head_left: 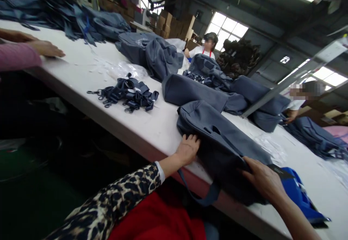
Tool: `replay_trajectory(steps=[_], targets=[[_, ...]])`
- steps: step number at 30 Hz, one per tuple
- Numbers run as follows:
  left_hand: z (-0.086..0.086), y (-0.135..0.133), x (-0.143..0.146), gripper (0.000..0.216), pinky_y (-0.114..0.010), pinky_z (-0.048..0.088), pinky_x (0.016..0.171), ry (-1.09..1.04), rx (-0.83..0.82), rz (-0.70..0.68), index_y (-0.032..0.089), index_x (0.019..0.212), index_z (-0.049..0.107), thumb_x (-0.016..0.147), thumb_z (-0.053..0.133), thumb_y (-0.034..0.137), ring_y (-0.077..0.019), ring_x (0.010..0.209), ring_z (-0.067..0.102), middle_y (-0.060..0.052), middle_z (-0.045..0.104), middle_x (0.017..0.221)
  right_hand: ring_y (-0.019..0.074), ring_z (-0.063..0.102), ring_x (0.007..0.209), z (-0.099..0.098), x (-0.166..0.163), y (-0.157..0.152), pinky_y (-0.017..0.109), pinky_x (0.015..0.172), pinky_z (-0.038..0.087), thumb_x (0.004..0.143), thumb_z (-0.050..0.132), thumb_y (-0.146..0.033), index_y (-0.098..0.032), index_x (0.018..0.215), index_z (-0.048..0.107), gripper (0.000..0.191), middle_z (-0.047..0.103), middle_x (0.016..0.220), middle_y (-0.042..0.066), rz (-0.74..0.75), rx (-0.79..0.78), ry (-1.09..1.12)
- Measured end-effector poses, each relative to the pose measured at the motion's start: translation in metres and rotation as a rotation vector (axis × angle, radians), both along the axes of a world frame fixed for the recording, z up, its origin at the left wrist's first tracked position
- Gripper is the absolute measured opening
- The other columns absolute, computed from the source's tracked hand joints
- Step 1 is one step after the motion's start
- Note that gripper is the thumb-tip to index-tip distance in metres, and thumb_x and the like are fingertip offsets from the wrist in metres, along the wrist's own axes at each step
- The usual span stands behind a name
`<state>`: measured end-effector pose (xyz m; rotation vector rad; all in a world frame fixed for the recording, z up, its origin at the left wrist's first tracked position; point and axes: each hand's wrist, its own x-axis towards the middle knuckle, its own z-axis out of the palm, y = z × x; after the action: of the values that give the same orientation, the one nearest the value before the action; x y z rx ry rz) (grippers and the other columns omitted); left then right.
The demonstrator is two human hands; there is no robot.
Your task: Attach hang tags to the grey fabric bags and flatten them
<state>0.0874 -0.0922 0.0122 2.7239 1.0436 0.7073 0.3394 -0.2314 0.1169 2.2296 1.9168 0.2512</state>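
Observation:
A large dark blue-grey bag (201, 122) lies on its side at the table's front edge, with a strap loop (202, 196) hanging below the edge. My left hand (189, 148) has its fingers curled against the bag's left end; the fingertips meet the fabric. At the right end, my right hand (262, 176) grips the bag's side, thumb and fingers bent over its fabric. Part of each hand's grip is hidden by the cloth. Beside my right hand lies a bright blue item (297, 193) with a black tag (281, 171).
A pile of straps with hooks (132, 93) lies left on the white table (152, 124). More blue-grey bags (193, 89) stand behind. A co-worker's hands (45, 48) rest at far left. Two more people are across the table. A slanted metal post (268, 97) rises at right.

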Motion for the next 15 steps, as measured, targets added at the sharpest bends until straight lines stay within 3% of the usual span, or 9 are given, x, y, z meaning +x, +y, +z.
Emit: replay_trajectory(steps=[3, 6, 10, 15], targets=[[0.012, -0.038, 0.016, 0.021, -0.039, 0.044, 0.089, -0.052, 0.126, -0.291, 0.016, 0.11, 0.056, 0.091, 0.049, 0.023, -0.0245, 0.102, 0.054, -0.011, 0.059, 0.113, 0.0248, 0.066, 0.098, 0.001, -0.004, 0.004, 0.033, 0.075, 0.047, 0.089, 0.053, -0.029, -0.026, 0.12, 0.058, 0.031, 0.069, 0.113, 0.006, -0.01, 0.065, -0.083], [0.009, -0.06, 0.037, 0.035, -0.035, 0.044, 0.093, -0.103, 0.23, -0.536, 0.016, 0.126, 0.051, 0.093, 0.049, 0.027, -0.0228, 0.108, 0.054, -0.012, 0.056, 0.126, 0.0224, 0.066, 0.094, 0.004, -0.011, 0.007, 0.03, 0.072, 0.045, 0.09, 0.054, -0.027, -0.025, 0.115, 0.058, 0.026, 0.07, 0.109, 0.005, 0.026, 0.098, -0.123], [-0.013, -0.049, 0.071, 0.048, -0.036, 0.041, 0.103, -0.099, 0.18, -0.536, 0.014, 0.14, 0.04, 0.093, 0.047, 0.019, -0.0241, 0.126, 0.047, -0.012, 0.05, 0.141, 0.0212, 0.064, 0.088, 0.01, -0.02, 0.004, 0.03, 0.07, 0.04, 0.085, 0.061, -0.02, -0.025, 0.104, 0.059, 0.019, 0.067, 0.097, 0.002, 0.092, 0.068, -0.169], [-0.031, -0.027, 0.099, 0.07, -0.041, 0.034, 0.113, -0.108, 0.046, -0.621, 0.016, 0.147, 0.031, 0.085, 0.06, 0.033, -0.0296, 0.139, 0.036, -0.012, 0.037, 0.153, 0.0241, 0.058, 0.087, 0.006, -0.026, 0.007, 0.034, 0.07, 0.034, 0.085, 0.062, -0.015, -0.024, 0.098, 0.062, 0.015, 0.064, 0.089, 0.003, 0.167, 0.043, -0.315]])
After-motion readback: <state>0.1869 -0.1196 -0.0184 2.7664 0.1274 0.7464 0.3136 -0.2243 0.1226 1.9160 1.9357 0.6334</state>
